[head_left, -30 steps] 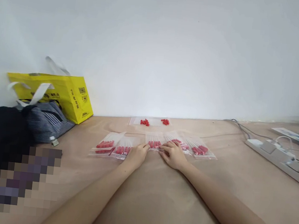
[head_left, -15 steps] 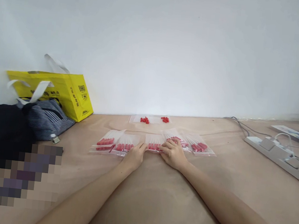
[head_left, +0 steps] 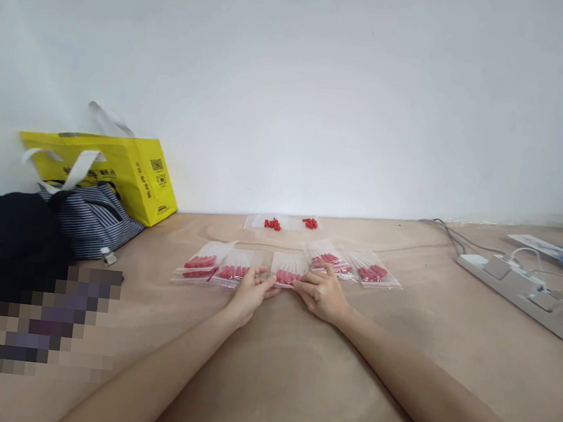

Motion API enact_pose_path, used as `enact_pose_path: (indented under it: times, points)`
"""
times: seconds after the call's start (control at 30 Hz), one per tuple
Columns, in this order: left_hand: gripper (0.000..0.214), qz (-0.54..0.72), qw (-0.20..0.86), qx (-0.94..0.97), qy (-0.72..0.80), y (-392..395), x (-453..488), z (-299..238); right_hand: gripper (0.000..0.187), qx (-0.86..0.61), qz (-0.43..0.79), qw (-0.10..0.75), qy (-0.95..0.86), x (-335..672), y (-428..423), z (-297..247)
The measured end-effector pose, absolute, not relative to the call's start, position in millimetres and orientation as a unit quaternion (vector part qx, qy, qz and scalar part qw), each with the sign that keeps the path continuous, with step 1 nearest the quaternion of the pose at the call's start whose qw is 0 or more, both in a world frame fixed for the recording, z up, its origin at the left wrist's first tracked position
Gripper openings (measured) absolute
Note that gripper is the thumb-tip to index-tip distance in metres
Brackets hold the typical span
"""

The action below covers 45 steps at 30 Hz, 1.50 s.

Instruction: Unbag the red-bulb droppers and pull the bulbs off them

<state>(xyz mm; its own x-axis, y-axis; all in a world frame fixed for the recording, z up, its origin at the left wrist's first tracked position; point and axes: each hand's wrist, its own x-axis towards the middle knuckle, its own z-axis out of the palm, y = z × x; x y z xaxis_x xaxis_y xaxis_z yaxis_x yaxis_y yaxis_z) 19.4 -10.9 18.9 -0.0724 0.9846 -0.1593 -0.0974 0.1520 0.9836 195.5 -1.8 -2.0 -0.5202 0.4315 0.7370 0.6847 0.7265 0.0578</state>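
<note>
A small clear zip bag (head_left: 288,264) lies flat on the table between my hands, holding several thin pale sticks with red ends. My left hand (head_left: 249,295) has its thumb and fingers closed at the bag's near left corner. At the near right corner, my right hand (head_left: 323,296) pinches the edge with curled fingers. Similar filled bags lie on both sides: a left bag (head_left: 200,264) stacked on another, a bag (head_left: 235,272) partly behind my left hand, a bag (head_left: 327,259) beyond my right hand, and a far-right bag (head_left: 374,273).
Toward the wall lies another clear bag (head_left: 290,226) with two clusters of small red pieces. Left stand a yellow bag (head_left: 138,182), a striped pouch (head_left: 92,221) and a black bag (head_left: 11,243). A power strip (head_left: 519,290) with plugs and cables is at right.
My left hand has turned, its thumb now showing along the middle bag's near edge. My right hand's fingers have drawn in toward the near right corner. The view has shifted slightly.
</note>
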Motion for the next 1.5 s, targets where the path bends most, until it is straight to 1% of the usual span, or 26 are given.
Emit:
enact_pose_path:
  times: [0.1,0.27,0.37,0.63,0.77,0.9,1.03,1.13,1.27,1.37,1.5]
  points:
    - [0.026,0.492,0.564,0.396,0.532,-13.5,19.2,24.5,0.02,-0.321,-0.174,0.349,-0.863,194.8,-3.7,-2.0]
    - [0.035,0.478,0.595,0.379,0.524,-15.5,18.9,26.2,0.022,-0.329,-0.162,0.34,-0.866,193.6,-6.4,-0.3]
    - [0.037,0.489,0.587,0.379,0.522,-15.2,20.2,24.8,0.019,-0.356,-0.114,0.342,-0.862,190.8,-10.2,1.5]
    - [0.042,0.499,0.557,0.404,0.527,-15.5,23.9,24.6,0.018,-0.427,0.034,0.376,-0.821,183.4,-14.3,2.0]
    - [0.039,0.497,0.544,0.419,0.531,-15.6,24.9,23.9,0.02,-0.45,0.068,0.381,-0.805,180.1,-13.4,1.9]
    - [0.039,0.498,0.533,0.431,0.531,-14.7,24.4,21.2,0.018,-0.475,0.041,0.376,-0.794,175.0,-13.5,1.6]
    - [0.048,0.49,0.519,0.463,0.525,-14.3,21.3,17.7,0.018,-0.492,0.01,0.374,-0.786,173.2,-13.7,0.8]
    - [0.055,0.475,0.491,0.513,0.521,-14.7,18.6,16.1,0.017,-0.473,-0.021,0.364,-0.802,174.3,-13.4,0.5]
    - [0.053,0.469,0.48,0.535,0.514,-13.5,17.2,13.8,0.012,-0.432,-0.058,0.355,-0.827,174.2,-12.7,-0.4]
    - [0.054,0.471,0.478,0.547,0.501,-11.1,17.6,10.3,0.014,-0.432,-0.075,0.344,-0.83,171.4,-12.2,-1.4]
    - [0.053,0.471,0.446,0.569,0.506,-9.0,19.4,6.9,0.019,-0.46,-0.071,0.331,-0.821,165.9,-13.3,-0.7]
